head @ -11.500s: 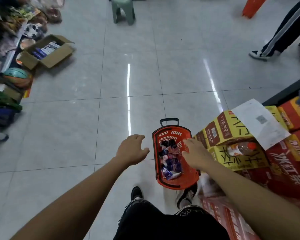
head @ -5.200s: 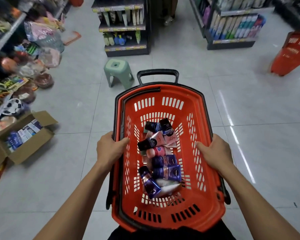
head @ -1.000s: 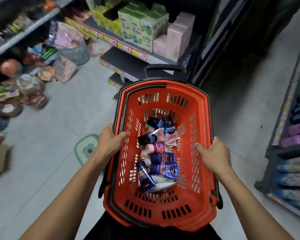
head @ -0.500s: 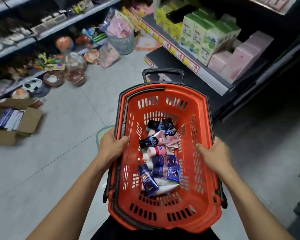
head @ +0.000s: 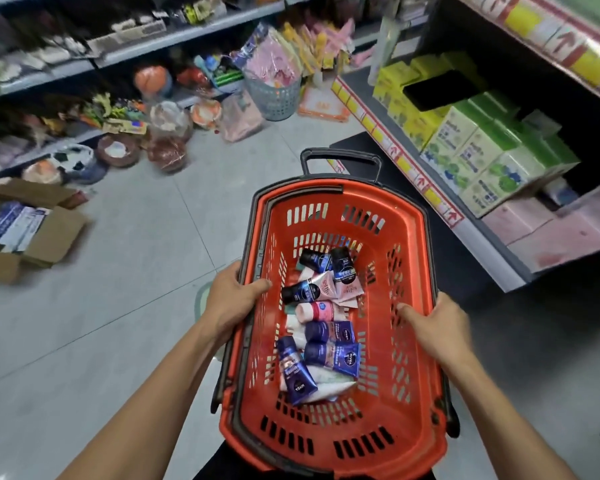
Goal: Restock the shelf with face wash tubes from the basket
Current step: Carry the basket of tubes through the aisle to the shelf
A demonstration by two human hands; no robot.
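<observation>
I carry a red plastic basket (head: pixel 413 216) in front of my body. My left hand (head: pixel 230 299) grips its left rim, thumb hooked inside. My right hand (head: pixel 437 327) grips the right rim the same way. Several face wash tubes (head: pixel 321 327) lie jumbled on the basket floor, dark blue, pink and white ones. A shelf (head: pixel 471 233) runs along the right side, holding green and white boxes (head: pixel 478 157) and pink boxes (head: pixel 548 230).
An open cardboard box (head: pixel 32 230) with packets sits on the tiled floor at left. Balls, bags and a grey mesh bin (head: pixel 274 95) crowd the foot of the far shelving. A green stool peeks out under my left forearm.
My view has swung left: the right-hand shelf slid further right and the far shelving with toys came into sight. Both hands keep the same grip on the basket.
</observation>
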